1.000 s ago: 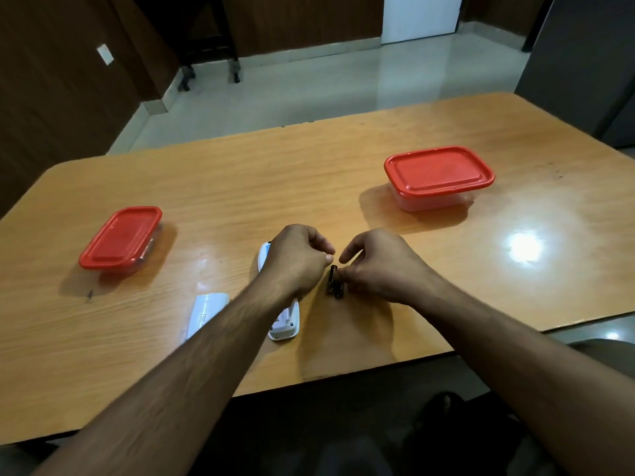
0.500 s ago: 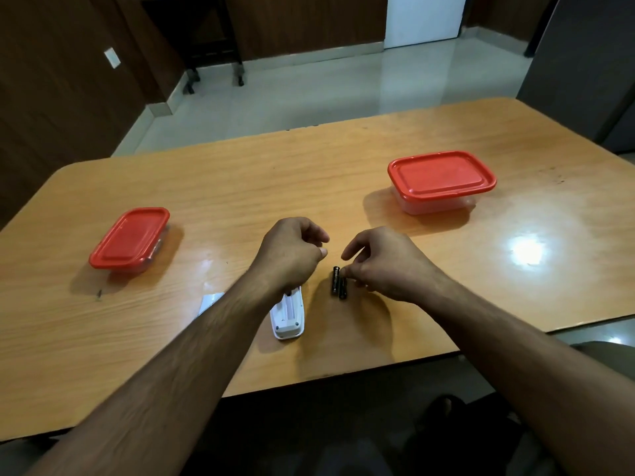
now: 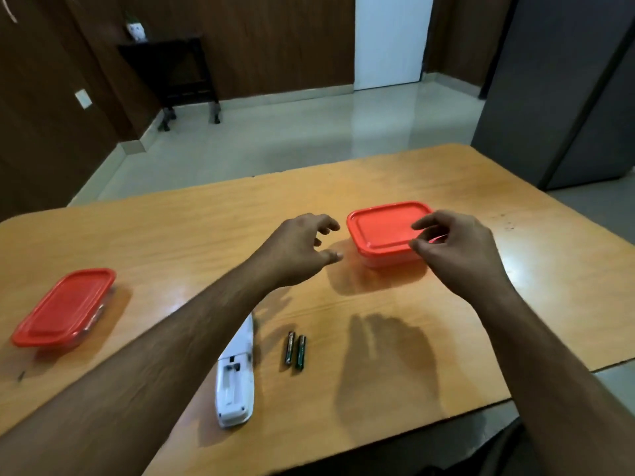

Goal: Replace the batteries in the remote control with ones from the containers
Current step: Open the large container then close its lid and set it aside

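A white remote control [image 3: 235, 383] lies face down near the table's front edge, its battery bay open and empty. Two dark batteries [image 3: 295, 350] lie side by side just right of it. A clear container with a red lid [image 3: 383, 231] stands closed further back. My left hand [image 3: 302, 247] hovers open just left of that container. My right hand [image 3: 453, 247] is open over its right end, fingertips at the lid's edge. A second red-lidded container [image 3: 63, 305] sits closed at the far left. My left forearm hides the remote's upper part.
The wooden table [image 3: 206, 235] ends close to my body at the front. Beyond its far edge lie a tiled floor, a dark side table [image 3: 178, 73] and a grey cabinet [image 3: 567, 91] at the right.
Both hands left the two batteries lying on the table and moved away from me to the right container. The camera tilted up, and the loose battery cover is now hidden.
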